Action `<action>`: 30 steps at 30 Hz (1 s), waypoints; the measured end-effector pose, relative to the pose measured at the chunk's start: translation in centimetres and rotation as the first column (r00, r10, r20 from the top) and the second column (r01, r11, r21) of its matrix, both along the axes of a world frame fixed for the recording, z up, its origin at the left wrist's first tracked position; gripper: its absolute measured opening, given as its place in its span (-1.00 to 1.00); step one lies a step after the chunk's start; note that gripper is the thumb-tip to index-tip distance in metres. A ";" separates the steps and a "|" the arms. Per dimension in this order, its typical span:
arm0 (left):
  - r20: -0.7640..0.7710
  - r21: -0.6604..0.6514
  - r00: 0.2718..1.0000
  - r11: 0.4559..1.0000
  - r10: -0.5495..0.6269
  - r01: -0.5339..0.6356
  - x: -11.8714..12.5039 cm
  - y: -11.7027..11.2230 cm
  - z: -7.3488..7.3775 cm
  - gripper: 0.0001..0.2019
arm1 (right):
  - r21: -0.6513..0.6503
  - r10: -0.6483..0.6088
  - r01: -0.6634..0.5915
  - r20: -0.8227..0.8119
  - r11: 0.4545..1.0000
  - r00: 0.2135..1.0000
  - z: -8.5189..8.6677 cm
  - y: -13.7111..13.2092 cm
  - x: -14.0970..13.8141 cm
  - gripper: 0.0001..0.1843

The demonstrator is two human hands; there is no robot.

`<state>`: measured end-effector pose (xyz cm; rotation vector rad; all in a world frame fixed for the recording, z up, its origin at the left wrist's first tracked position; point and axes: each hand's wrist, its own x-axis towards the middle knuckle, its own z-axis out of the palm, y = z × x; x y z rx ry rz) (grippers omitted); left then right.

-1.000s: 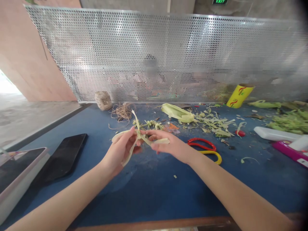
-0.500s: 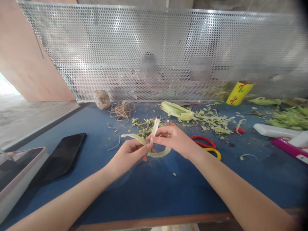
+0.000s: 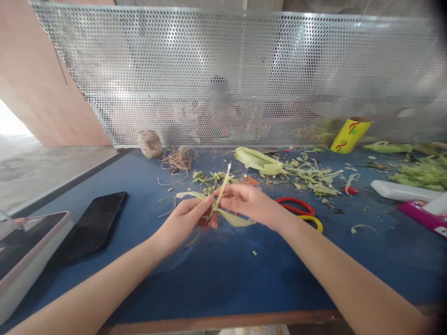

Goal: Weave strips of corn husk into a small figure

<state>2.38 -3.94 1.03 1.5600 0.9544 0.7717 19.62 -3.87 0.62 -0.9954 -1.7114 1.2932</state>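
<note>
Over the middle of the table, my left hand has its thumb and fingers closed on a pale green corn husk strip. Close beside it, my right hand has curled fingers at the same strip, near a small knot or crossing. One strip end stands up between the hands, another sticks out to the left, and a wider length bends right under my right hand. A thin brown string seems to hang below my left fingers. Just beyond lie small green knotted husk pieces, partly behind my hands.
A larger corn husk and husk scraps lie farther back. Scissors with red and yellow handles are partly under my right arm. Brown twine, a black phone, a yellow tube and a perforated metal screen surround.
The loop of husk below my hands has drawn tighter into a knot-like crossing. My right fingers have shifted slightly off the upright end, and a thin string now shows under my left hand.
</note>
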 end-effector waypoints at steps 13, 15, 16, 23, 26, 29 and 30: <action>-0.177 0.164 0.981 0.985 0.077 -0.048 -0.3 0.3 -0.4 -0.54 | 0.291 -0.345 0.350 -0.070 0.890 0.936 -2.2 -0.6 -2.5 -0.77; -0.215 0.211 0.968 0.974 0.129 -0.083 -0.3 0.3 -0.3 -0.54 | 0.320 -0.362 0.372 -0.091 0.872 0.928 -2.2 -0.6 -2.5 -0.80; -0.229 0.246 0.961 0.965 0.153 -0.095 -0.2 0.2 -0.2 -0.55 | 0.325 -0.367 0.377 -0.093 0.867 0.925 -2.1 -0.7 -2.5 -0.82; -0.345 0.420 0.908 0.904 0.237 -0.076 -0.3 -0.1 -0.4 -0.52 | 0.129 -0.255 0.258 -0.043 0.957 0.966 -2.0 -0.8 -2.8 -0.82; -0.356 0.452 0.902 0.890 0.244 -0.062 -0.4 -0.1 -0.6 -0.53 | 0.089 -0.225 0.226 -0.024 0.970 0.974 -2.2 -0.7 -2.8 -0.79; -0.323 0.472 0.916 0.879 0.237 -0.061 -0.5 0.1 -0.6 -0.55 | 0.061 -0.225 0.226 -0.027 0.972 0.974 -2.3 -0.6 -2.8 -0.85; -0.312 0.474 0.919 0.878 0.241 -0.069 -0.5 0.2 -0.6 -0.56 | 0.042 -0.227 0.228 -0.029 0.973 0.974 -2.2 -0.6 -2.8 -0.87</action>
